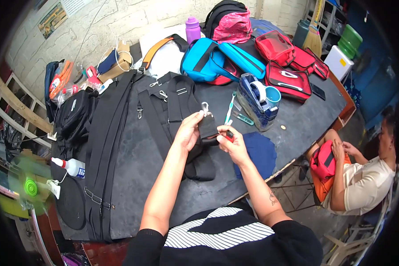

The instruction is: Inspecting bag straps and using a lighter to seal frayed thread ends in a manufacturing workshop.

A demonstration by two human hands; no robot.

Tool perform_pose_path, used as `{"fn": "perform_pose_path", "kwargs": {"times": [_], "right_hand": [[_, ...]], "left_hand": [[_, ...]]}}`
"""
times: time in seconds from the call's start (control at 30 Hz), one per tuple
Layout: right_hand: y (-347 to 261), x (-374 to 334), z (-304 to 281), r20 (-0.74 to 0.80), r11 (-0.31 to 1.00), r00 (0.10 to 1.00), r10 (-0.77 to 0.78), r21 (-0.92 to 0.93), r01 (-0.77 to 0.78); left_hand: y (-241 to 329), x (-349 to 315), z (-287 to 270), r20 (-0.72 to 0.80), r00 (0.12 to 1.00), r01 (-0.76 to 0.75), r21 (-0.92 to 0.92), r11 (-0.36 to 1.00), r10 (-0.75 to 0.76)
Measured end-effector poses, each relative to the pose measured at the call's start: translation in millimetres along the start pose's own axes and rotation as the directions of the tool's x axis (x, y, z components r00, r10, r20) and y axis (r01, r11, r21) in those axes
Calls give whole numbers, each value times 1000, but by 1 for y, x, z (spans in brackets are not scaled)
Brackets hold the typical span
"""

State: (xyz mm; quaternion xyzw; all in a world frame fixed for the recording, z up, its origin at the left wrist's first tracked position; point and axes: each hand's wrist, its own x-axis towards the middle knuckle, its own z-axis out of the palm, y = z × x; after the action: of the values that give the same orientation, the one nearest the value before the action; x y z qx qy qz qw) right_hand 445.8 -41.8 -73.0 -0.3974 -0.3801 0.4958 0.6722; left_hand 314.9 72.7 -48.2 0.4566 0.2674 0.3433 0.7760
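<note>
My left hand (pixel 189 132) pinches the end of a wide black webbing strap (pixel 208 128), which has a silver swivel hook (pixel 205 107) at its tip. Close beside it, my right hand (pixel 235 145) is closed around a small red and black tool (pixel 229 135) at the strap's edge; its exact kind is hard to make out. The rest of the strap trails over the dark table (pixel 137 190) below my hands. More black straps (pixel 168 99) with metal hooks lie just beyond. A dark blue cloth piece (pixel 260 154) sits to the right of my right hand.
A toothbrush (pixel 230 109) lies near a blue tape dispenser (pixel 255 106) holding a cup. Blue bags (pixel 204 57) and red bags (pixel 288 82) fill the far side. Long black straps (pixel 106 155) and a white bottle (pixel 71 167) lie left. Another person (pixel 359 177) sits right, holding a red pouch.
</note>
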Motion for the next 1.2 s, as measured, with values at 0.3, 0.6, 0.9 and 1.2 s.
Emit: {"fn": "perform_pose_path", "kwargs": {"times": [0.3, 0.6, 0.9, 1.2], "right_hand": [[19, 41, 1, -272, 699, 835, -479, -694, 174], [-5, 79, 13, -284, 568, 815, -505, -820, 66], [-10, 102, 3, -351, 560, 736, -578, -828, 45], [-7, 105, 4, -323, 559, 752, -574, -826, 71]], "left_hand": [[3, 38, 14, 190, 981, 5, -195, 981, 32], [6, 83, 46, 65, 983, -153, -231, 961, 173], [1, 90, 43, 166, 975, -111, -197, 974, 145], [2, 107, 46, 53, 981, -169, -257, 951, 189]]}}
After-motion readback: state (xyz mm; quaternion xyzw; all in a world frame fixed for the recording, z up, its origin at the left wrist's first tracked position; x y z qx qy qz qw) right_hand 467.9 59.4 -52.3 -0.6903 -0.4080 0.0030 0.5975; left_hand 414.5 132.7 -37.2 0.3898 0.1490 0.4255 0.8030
